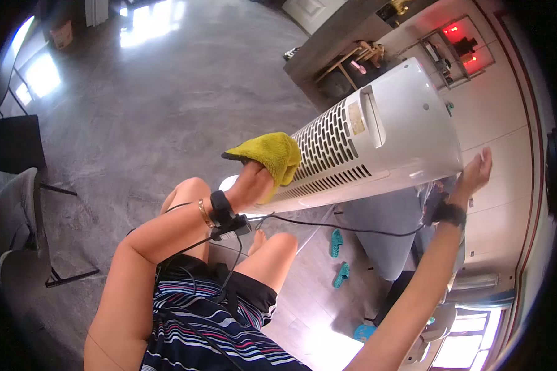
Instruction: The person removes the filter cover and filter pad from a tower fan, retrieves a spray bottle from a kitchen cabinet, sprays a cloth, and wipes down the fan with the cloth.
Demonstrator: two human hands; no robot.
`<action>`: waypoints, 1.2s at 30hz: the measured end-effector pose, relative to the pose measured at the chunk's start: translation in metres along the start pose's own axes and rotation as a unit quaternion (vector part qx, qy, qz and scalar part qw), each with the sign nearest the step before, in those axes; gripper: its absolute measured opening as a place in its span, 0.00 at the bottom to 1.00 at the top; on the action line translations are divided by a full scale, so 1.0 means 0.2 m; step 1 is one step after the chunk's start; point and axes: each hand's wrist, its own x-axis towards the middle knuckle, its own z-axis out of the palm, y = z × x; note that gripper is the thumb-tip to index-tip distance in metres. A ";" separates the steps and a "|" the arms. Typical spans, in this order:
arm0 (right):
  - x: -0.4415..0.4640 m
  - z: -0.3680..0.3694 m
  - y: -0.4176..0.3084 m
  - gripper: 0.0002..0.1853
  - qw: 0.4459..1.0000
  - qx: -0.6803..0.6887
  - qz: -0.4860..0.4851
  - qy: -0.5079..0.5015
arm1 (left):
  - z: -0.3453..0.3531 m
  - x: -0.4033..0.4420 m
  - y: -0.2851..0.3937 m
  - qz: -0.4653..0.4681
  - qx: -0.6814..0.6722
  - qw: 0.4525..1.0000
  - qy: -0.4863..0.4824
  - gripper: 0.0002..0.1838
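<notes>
A tall white tower-shaped appliance [408,123] with slotted vents [328,145] slants across the view in front of me. A recessed slot and a small label show on its side. My left hand [254,184] is closed on a yellow-green cloth [272,153], which lies against the vents; the cloth covers most of the fingers. Beside the far rounded end of the appliance is my right hand [476,170], fingers loosely extended and nothing visible in them. Whether it touches the casing, I cannot tell. Both wrists wear black straps, with a cable between them.
Grey chairs [18,216] stand at the left on the dark floor [185,93]. Teal slippers [336,243] lie beyond my legs, near grey upholstered furniture [380,232]. Shelving [353,62] and a pale wall cabinet [501,204] line the right side. A dark cable [353,230] hangs below the appliance.
</notes>
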 end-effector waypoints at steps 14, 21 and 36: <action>-0.31 0.00 -0.63 0.20 0.969 -0.016 -0.230 -0.090 | 0.31 0.57 0.17 0.437 0.424 0.773 -0.178 0.19; -0.33 0.10 -0.63 0.21 0.939 -0.082 -0.323 -0.084 | 0.36 0.77 0.04 0.470 0.423 0.731 -0.258 0.19; -0.32 0.17 -0.58 0.20 0.948 -0.051 -0.315 0.006 | 0.05 0.70 0.17 0.449 0.396 0.785 -0.163 0.16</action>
